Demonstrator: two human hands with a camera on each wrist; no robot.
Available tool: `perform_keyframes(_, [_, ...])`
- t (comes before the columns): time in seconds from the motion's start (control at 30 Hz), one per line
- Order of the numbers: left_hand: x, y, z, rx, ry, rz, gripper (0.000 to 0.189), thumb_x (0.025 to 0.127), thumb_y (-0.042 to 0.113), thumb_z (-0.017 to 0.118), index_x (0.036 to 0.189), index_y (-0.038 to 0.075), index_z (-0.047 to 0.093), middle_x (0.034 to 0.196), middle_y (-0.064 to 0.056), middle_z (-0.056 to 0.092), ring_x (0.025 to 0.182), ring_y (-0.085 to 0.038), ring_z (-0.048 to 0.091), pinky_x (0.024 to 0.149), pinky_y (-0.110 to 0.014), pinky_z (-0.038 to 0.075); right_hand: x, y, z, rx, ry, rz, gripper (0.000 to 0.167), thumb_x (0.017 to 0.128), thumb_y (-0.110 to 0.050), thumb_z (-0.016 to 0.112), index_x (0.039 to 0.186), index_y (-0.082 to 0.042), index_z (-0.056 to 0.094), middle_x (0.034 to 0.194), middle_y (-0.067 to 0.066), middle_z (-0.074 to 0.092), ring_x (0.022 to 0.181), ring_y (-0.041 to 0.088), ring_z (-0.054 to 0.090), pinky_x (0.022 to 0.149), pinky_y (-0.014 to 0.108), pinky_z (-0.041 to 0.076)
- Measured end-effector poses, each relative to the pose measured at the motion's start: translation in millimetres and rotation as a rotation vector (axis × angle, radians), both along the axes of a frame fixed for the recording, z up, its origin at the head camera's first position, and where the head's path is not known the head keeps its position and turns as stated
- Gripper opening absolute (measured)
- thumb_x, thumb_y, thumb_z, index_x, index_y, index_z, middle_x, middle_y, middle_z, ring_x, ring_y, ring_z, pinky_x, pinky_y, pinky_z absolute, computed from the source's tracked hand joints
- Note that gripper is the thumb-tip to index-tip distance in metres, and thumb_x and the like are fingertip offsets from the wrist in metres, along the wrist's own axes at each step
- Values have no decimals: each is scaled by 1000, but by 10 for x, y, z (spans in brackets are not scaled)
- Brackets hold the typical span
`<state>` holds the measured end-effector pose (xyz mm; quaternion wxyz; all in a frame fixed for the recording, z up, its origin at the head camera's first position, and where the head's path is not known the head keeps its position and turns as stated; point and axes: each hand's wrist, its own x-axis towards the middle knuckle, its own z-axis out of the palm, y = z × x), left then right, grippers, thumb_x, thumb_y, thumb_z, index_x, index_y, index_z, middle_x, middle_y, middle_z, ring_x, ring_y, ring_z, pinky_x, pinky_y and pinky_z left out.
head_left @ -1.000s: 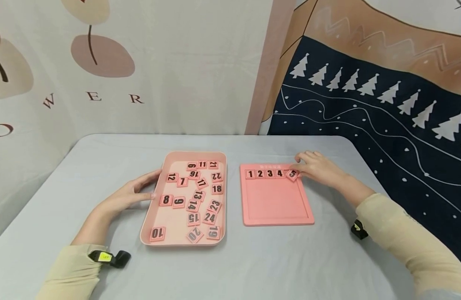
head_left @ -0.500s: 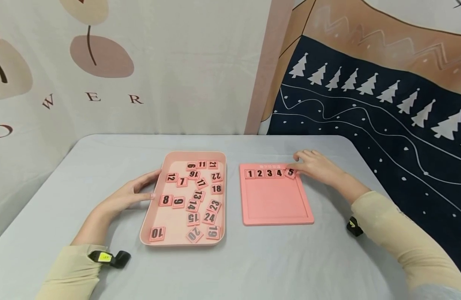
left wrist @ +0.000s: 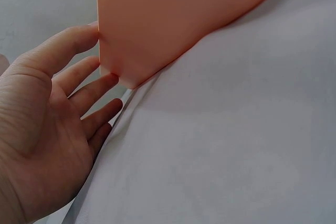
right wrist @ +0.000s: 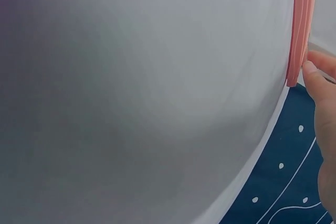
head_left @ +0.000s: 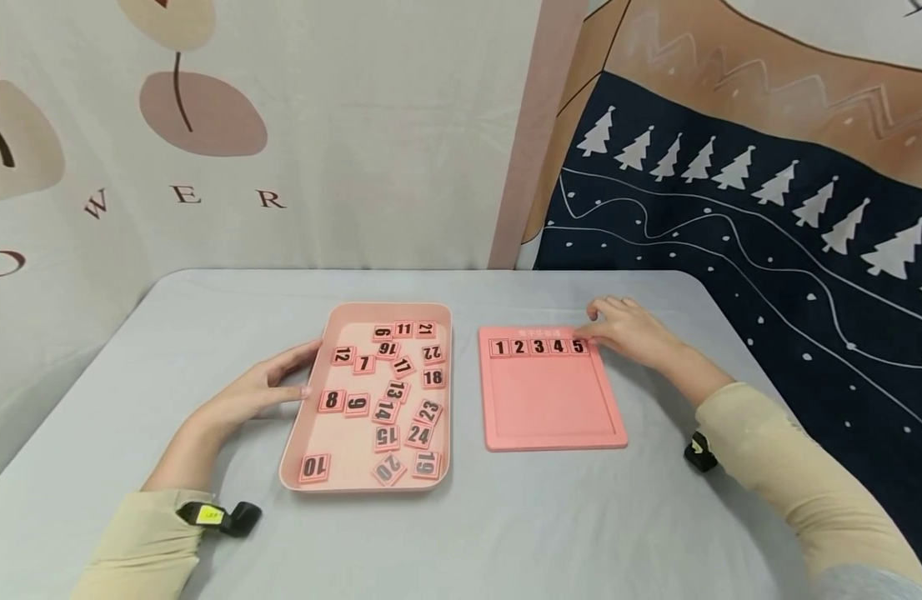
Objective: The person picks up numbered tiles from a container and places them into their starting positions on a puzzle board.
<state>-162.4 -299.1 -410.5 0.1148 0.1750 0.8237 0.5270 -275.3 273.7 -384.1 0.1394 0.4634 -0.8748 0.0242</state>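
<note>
A pink number board (head_left: pixel 548 404) lies flat on the table, its top row holding tiles 1 to 5 side by side. My right hand (head_left: pixel 632 333) is at its top right corner, thumb and fingertips pinching at the edge of the number 5 tile (head_left: pixel 578 347), which sits straight in the row. In the right wrist view the thumb (right wrist: pixel 311 74) is right by the board's edge. A pale pink tray (head_left: pixel 348 442) with several loose number tiles stands to the left. Fingers fairly straight, my left hand (head_left: pixel 258 392) rests against the tray's left side; the left wrist view shows fingertips at its wall (left wrist: pixel 157 19).
A pale cloth covers the table (head_left: pixel 476 525). Tile 6 (head_left: pixel 383 332) lies near the tray's far end and tile 10 (head_left: pixel 314 467) in its near left corner. Behind the table hang a light curtain (head_left: pixel 401 150) and a dark tree-patterned cloth (head_left: pixel 671 225).
The number 5 tile has turned from tilted to straight and moved slightly left against tile 4. My right hand has shifted a little left with it. The left hand and tray have stayed put.
</note>
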Motion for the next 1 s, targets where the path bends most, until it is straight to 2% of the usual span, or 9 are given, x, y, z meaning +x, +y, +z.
perform_keyframes(0.33, [2,-7,-7,13,-7,1,69,92,11,65,151,6,28,153,-16,28,140,-35,18,98,-8,24,13,-62,-4,-26,-13,-7,20,83,-14,75,103,-17,76,100,7,52,87,24,48,71,40,39])
perform_keyframes(0.6, [0,12,-3,16,-10,-3,70,91,12,65,151,6,28,153,-16,28,140,-36,17,98,-7,25,45,-59,30,-151,4,9,22,77,-9,78,99,-14,77,100,12,54,86,25,49,70,40,36])
perform_keyframes(0.8, [-8,5,-15,28,-5,-5,69,91,10,65,150,5,29,153,-16,28,140,-36,18,98,-7,25,146,-163,127,-216,33,18,26,76,-15,80,101,-15,76,100,10,51,77,22,45,68,39,34])
perform_keyframes(1.0, [-6,-3,-18,17,-6,-1,70,91,11,65,150,5,29,153,-16,28,140,-36,18,98,-7,25,301,-402,262,-233,31,-7,25,76,-21,80,101,-18,76,101,7,48,81,22,44,70,38,32])
